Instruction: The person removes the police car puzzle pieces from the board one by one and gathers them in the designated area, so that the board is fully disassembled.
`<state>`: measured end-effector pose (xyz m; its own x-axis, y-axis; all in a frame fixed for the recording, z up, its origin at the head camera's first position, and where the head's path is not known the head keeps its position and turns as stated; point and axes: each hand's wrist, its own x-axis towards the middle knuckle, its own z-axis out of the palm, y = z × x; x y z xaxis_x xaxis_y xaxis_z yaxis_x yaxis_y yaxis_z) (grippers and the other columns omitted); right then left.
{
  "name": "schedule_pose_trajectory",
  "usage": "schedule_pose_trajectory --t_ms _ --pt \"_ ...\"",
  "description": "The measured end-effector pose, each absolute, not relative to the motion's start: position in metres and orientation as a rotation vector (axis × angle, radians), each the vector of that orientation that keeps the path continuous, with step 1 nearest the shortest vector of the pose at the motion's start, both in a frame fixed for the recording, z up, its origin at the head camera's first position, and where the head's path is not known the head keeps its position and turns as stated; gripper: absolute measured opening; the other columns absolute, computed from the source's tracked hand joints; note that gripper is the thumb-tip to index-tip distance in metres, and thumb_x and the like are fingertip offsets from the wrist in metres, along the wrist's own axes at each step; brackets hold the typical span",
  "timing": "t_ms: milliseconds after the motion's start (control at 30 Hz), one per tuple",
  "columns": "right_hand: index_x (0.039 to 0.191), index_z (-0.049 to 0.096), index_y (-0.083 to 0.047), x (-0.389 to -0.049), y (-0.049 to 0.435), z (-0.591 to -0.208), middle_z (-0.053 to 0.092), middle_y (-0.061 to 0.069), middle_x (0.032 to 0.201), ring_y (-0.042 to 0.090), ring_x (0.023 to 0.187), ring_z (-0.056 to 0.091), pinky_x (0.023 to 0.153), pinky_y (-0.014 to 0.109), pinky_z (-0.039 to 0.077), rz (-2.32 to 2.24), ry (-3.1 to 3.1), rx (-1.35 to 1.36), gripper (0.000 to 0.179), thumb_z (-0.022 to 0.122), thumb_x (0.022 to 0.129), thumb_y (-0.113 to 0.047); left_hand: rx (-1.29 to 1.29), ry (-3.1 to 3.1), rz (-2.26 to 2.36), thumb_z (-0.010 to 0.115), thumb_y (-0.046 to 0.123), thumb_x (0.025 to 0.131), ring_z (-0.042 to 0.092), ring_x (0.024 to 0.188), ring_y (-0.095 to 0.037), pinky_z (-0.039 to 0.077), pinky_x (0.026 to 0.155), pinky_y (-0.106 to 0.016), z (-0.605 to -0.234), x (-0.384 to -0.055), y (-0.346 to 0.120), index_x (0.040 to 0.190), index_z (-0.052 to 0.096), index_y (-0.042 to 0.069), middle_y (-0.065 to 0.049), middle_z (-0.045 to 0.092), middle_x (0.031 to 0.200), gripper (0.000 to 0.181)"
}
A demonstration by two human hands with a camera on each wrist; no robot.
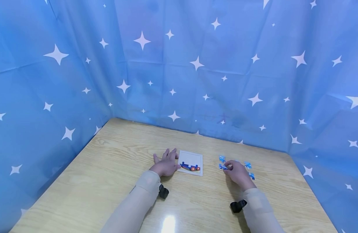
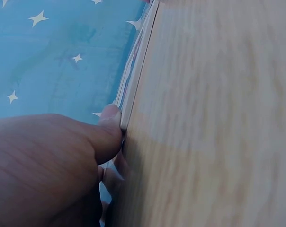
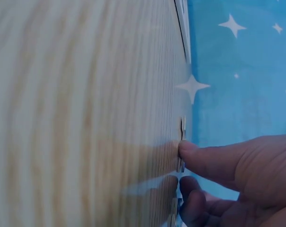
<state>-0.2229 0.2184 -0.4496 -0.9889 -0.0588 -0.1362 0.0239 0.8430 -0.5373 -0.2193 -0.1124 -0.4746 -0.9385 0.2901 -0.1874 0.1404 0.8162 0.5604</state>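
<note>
A white square puzzle tray [image 1: 191, 158] lies on the table, with joined pieces along its near side showing a dark blue shape and red-orange circles. At its left edge rests my left hand [image 1: 166, 164], fingers spread; the thumb [image 2: 110, 118] touches the tray's edge in the left wrist view. My right hand [image 1: 238, 172] is over the loose pieces to the right, thumb and fingers at a blue puzzle piece [image 1: 224, 167]. The right wrist view shows the thumb [image 3: 192, 153] against a thin piece edge, close to the tabletop.
Other loose blue pieces lie around the right hand: one piece [image 1: 222, 158] behind it, another [image 1: 247, 164] to its right, and one piece [image 1: 251, 175] nearer. A star-patterned blue curtain [image 1: 184, 81] borders the wooden table [image 1: 123, 155] at the back and sides.
</note>
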Motion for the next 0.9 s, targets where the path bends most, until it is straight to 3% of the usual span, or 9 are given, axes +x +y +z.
schedule_pose_trajectory --t_ms 300,567,900 --pt "0.134 0.059 0.004 -0.227 0.184 -0.448 0.058 0.011 0.093 0.022 0.074 0.051 0.061 0.035 0.044 -0.969 2.873 -0.159 0.037 0.065 0.099 -0.007 0.324 2.729 0.808 0.052 0.038 0.106 -0.001 0.157 -0.027 -0.015 0.11 -0.074 -0.474 -0.219 -0.114 0.122 0.044 0.021 0.0 0.008 0.171 0.024" --pt "0.123 0.068 -0.001 -0.224 0.14 -0.45 0.063 0.007 0.098 0.019 0.086 0.058 0.074 0.037 0.051 -0.924 2.784 -0.399 0.03 0.073 0.094 -0.007 0.315 2.744 0.818 0.051 0.039 0.106 -0.001 0.157 -0.025 -0.016 0.11 -0.074 -0.479 -0.225 -0.108 0.121 0.045 0.021 0.001 0.008 0.171 0.024" --pt "0.103 0.071 -0.005 -0.218 0.127 -0.452 0.062 0.005 0.1 0.018 0.087 0.06 0.078 0.041 0.053 -0.769 2.834 -0.446 0.012 0.075 0.091 -0.006 0.323 2.732 0.8 0.053 0.042 0.105 0.0 0.157 -0.025 -0.012 0.111 -0.074 -0.48 -0.224 -0.112 0.124 0.046 0.022 0.003 0.009 0.171 0.028"
